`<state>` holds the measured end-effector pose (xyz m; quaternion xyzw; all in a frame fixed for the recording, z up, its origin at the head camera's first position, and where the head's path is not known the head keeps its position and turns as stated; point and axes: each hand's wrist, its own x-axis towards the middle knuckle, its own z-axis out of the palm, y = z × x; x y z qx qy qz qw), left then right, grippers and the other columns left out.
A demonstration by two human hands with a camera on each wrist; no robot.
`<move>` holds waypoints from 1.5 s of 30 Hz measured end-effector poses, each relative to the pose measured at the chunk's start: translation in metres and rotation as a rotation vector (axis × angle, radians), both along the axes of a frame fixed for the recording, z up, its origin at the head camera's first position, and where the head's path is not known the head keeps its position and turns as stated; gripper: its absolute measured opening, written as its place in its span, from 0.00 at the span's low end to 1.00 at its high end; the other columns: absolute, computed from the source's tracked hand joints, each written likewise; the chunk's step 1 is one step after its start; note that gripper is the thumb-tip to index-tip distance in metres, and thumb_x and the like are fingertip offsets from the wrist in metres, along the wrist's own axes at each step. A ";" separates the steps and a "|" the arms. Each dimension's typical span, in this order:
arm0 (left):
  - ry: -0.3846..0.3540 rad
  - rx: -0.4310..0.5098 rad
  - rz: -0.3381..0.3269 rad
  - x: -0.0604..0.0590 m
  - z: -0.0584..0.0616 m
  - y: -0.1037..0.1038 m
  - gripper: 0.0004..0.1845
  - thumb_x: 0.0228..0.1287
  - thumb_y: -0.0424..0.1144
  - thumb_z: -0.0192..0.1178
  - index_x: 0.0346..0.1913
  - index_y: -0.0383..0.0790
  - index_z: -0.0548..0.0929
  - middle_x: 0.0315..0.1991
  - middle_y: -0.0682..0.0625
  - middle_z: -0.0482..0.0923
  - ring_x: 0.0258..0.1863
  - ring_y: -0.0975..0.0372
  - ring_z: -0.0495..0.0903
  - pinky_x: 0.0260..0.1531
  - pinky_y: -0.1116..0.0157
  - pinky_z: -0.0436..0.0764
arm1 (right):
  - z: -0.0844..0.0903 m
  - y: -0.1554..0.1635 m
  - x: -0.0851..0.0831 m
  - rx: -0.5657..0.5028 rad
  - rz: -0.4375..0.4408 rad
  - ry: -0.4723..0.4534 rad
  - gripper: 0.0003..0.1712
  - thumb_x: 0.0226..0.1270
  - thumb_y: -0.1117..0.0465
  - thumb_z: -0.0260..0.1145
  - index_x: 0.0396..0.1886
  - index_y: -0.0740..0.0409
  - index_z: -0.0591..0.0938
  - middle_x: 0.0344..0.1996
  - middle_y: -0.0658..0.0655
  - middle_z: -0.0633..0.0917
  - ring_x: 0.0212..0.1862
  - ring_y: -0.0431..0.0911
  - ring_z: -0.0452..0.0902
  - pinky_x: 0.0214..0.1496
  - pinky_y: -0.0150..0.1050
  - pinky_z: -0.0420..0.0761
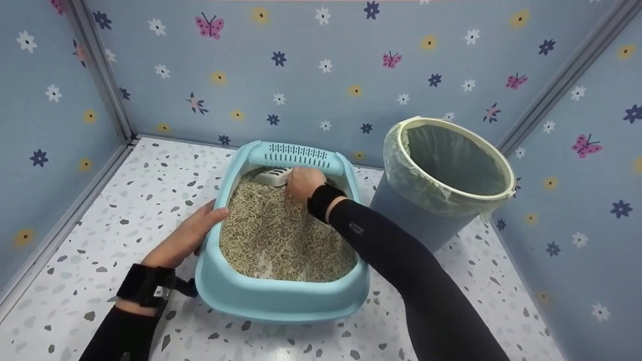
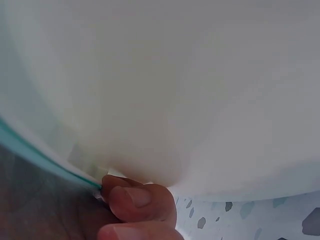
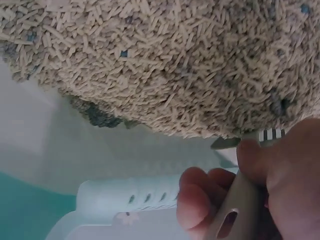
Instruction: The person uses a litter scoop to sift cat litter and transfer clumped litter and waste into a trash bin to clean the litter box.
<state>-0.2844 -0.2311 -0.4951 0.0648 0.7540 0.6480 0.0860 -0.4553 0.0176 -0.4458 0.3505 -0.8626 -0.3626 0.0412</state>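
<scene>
One white scoop lies at the far end of the litter, about twelve o'clock in the blue tray, its slotted blade pointing toward ten o'clock. Right hand grips its handle, fingers curled round it. Left hand clasps the tray's rim at nine o'clock, while the lined bin stands at two o'clock.

We wore long black sleeves on both arms, the right bearing a small mark. Black straps wrapped each wrist above bare hands.
</scene>
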 end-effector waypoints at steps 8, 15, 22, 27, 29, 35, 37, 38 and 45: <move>-0.023 -0.024 0.014 0.000 -0.001 0.001 0.46 0.86 0.64 0.51 0.92 0.43 0.51 0.50 0.26 0.83 0.38 0.44 0.90 0.25 0.60 0.84 | 0.019 0.006 0.003 0.048 -0.069 -0.129 0.28 0.94 0.58 0.53 0.23 0.52 0.68 0.20 0.49 0.67 0.21 0.42 0.58 0.21 0.37 0.61; -0.012 0.003 0.004 0.002 -0.001 -0.001 0.46 0.87 0.63 0.51 0.92 0.42 0.50 0.57 0.25 0.81 0.46 0.39 0.90 0.38 0.52 0.91 | 0.050 0.020 0.003 -0.103 -0.102 -0.351 0.28 0.94 0.58 0.54 0.23 0.52 0.71 0.18 0.49 0.66 0.23 0.44 0.60 0.30 0.40 0.66; -0.015 0.000 -0.004 0.000 -0.001 0.002 0.46 0.87 0.63 0.51 0.93 0.44 0.48 0.61 0.25 0.81 0.49 0.38 0.90 0.42 0.50 0.92 | 0.081 0.039 -0.006 -0.145 -0.214 -0.557 0.22 0.87 0.68 0.54 0.26 0.52 0.67 0.24 0.50 0.61 0.28 0.45 0.54 0.38 0.42 0.61; -0.024 -0.031 0.005 0.000 0.001 0.001 0.46 0.87 0.64 0.50 0.93 0.47 0.47 0.55 0.26 0.83 0.43 0.40 0.91 0.32 0.51 0.91 | 0.100 0.044 0.007 -0.064 -0.202 -0.525 0.12 0.86 0.68 0.55 0.35 0.59 0.75 0.30 0.54 0.68 0.32 0.48 0.59 0.39 0.43 0.63; -0.030 -0.037 0.010 0.001 0.000 0.000 0.46 0.87 0.65 0.50 0.93 0.47 0.47 0.54 0.26 0.83 0.42 0.41 0.91 0.31 0.52 0.90 | 0.106 0.044 0.014 -0.038 -0.198 -0.520 0.10 0.87 0.66 0.55 0.39 0.60 0.76 0.31 0.55 0.69 0.32 0.48 0.60 0.39 0.42 0.64; -0.024 -0.038 0.022 0.002 0.001 -0.002 0.46 0.86 0.65 0.50 0.93 0.46 0.49 0.58 0.26 0.82 0.47 0.41 0.90 0.36 0.53 0.90 | 0.126 0.044 0.037 -0.003 -0.177 -0.553 0.11 0.87 0.65 0.55 0.37 0.57 0.73 0.29 0.52 0.65 0.31 0.46 0.58 0.38 0.42 0.63; -0.017 -0.030 0.021 0.002 0.001 -0.002 0.46 0.87 0.64 0.50 0.93 0.46 0.49 0.61 0.26 0.81 0.50 0.40 0.89 0.40 0.52 0.91 | 0.132 0.045 0.041 -0.029 -0.171 -0.542 0.11 0.84 0.67 0.56 0.35 0.57 0.72 0.29 0.52 0.65 0.31 0.47 0.58 0.38 0.42 0.64; -0.014 -0.025 0.020 0.002 0.001 -0.002 0.46 0.87 0.64 0.50 0.93 0.46 0.48 0.63 0.26 0.80 0.51 0.39 0.89 0.42 0.51 0.91 | 0.133 0.045 0.043 -0.045 -0.168 -0.529 0.11 0.83 0.68 0.56 0.34 0.56 0.72 0.29 0.53 0.65 0.31 0.47 0.59 0.37 0.42 0.64; -0.020 -0.007 0.013 0.001 -0.001 0.000 0.45 0.87 0.64 0.49 0.93 0.48 0.48 0.60 0.26 0.82 0.48 0.39 0.90 0.38 0.50 0.92 | 0.110 0.044 0.045 -0.125 -0.075 -0.375 0.16 0.88 0.66 0.57 0.31 0.56 0.77 0.24 0.50 0.66 0.28 0.45 0.60 0.32 0.42 0.65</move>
